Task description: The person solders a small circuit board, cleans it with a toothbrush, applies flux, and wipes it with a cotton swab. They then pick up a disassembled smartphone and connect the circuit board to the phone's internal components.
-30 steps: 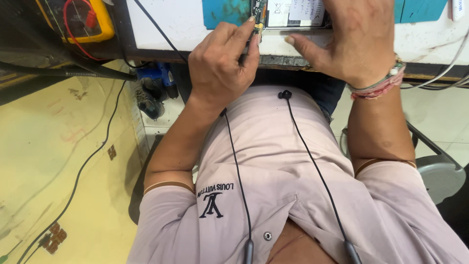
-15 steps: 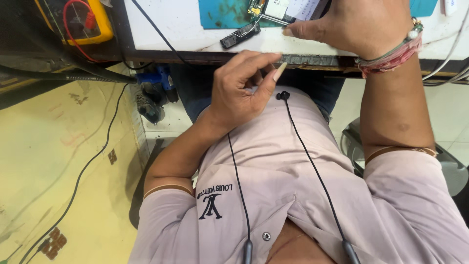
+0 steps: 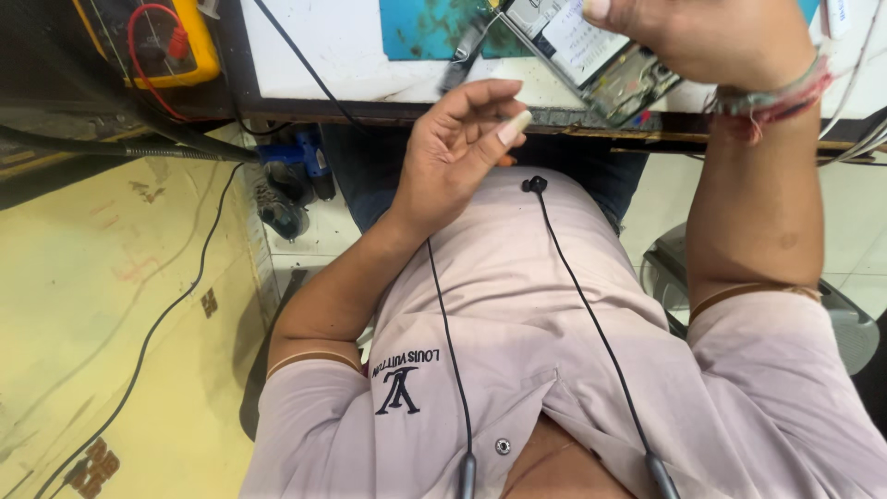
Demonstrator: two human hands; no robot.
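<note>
The opened phone (image 3: 601, 55) is clamped in the right hand (image 3: 711, 37) (light, fragile, best held by edges); left hand (image 3: 457, 148) hangs loosely curled, empty.

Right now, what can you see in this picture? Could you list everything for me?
opened device with circuit board: one, silver and grey, on the bench under the right hand
mat: one, teal, on the white bench top
bench: one, white top with dark front edge, along the top of the view
meter: one, yellow with a red lead, top left
earphone cables: two, black, hanging down the shirt
shirt: one, pale pink, on the person
floor: yellowish, left, crossed by a black cable
wristbands: several, red and pale, on the right wrist
left hand: one, raised below the bench edge, fingers curled
right hand: one, over the opened device
</note>
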